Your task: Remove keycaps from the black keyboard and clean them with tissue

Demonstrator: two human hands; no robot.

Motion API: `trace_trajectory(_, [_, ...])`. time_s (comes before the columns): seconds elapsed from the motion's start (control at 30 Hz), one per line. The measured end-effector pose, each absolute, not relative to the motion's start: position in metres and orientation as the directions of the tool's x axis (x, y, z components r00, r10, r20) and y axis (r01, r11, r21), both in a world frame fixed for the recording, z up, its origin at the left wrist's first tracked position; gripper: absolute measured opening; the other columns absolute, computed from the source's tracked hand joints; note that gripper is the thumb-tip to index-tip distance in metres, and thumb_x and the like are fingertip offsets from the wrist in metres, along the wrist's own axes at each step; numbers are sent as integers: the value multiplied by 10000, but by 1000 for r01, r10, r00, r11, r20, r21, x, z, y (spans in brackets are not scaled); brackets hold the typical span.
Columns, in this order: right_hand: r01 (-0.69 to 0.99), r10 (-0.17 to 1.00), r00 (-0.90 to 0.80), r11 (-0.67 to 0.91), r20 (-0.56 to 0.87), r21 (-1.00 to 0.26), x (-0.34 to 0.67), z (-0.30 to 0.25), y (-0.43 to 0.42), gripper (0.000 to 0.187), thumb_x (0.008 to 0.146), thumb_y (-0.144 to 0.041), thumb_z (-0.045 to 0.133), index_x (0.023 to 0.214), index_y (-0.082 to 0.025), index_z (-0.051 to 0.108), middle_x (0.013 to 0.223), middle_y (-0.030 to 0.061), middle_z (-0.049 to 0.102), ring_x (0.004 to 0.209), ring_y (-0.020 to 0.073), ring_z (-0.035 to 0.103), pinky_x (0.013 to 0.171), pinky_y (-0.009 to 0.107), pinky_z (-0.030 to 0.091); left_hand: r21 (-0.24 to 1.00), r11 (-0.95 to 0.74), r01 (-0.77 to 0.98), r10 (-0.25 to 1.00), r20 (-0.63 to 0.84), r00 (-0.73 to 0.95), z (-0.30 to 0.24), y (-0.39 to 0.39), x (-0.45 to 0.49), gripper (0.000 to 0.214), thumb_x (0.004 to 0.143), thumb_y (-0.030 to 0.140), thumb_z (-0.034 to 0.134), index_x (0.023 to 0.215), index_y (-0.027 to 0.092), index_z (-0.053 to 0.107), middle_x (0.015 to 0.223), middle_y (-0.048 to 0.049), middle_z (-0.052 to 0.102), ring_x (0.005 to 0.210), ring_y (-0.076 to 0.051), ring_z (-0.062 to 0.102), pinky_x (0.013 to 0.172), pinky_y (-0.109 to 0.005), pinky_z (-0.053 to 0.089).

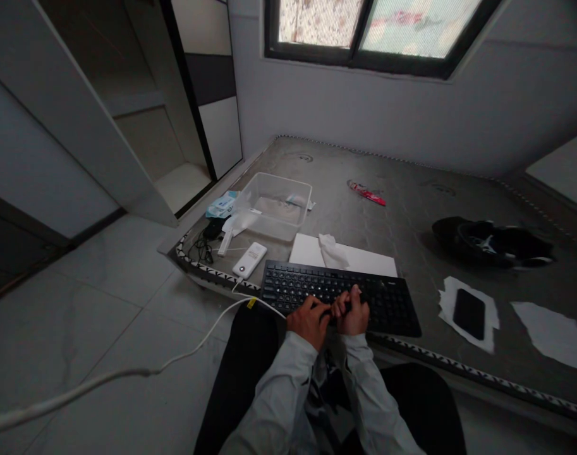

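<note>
The person wore a pale grey top with long sleeves. The left sleeve (273,392) and the right sleeve (378,398) were loose and creased, and each ended in a plain cuff at the wrist. The left hand (309,319) and the right hand (352,316) were bare. Black trousers (248,360) covered both legs.

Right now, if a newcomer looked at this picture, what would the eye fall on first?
First, the two hands, left hand and right hand, close together on the black keyboard at the near edge of the grey mattress. Next, the clear plastic box behind the keyboard to the left, with a white power bank in front of it. To the right, a black phone lies on torn white paper.
</note>
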State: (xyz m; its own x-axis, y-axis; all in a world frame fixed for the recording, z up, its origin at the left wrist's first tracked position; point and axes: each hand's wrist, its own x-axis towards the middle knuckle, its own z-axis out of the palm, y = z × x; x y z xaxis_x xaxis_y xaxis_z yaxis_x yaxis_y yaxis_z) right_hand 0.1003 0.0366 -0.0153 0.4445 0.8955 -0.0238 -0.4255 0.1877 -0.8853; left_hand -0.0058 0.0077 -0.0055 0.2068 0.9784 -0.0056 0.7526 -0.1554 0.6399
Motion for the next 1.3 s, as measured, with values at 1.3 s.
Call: trace_trajectory(1.3, [-459, 856, 517, 287, 10, -841, 113, 7, 14, 395, 822, -488, 539, 606, -196, 382, 586, -39, 412, 538, 104, 405, 531, 256, 350, 661, -197, 724, 978, 79, 194, -5, 3, 1, 208, 887, 383, 487, 978, 321, 663, 937, 15, 659, 851, -117, 597, 740, -234, 415])
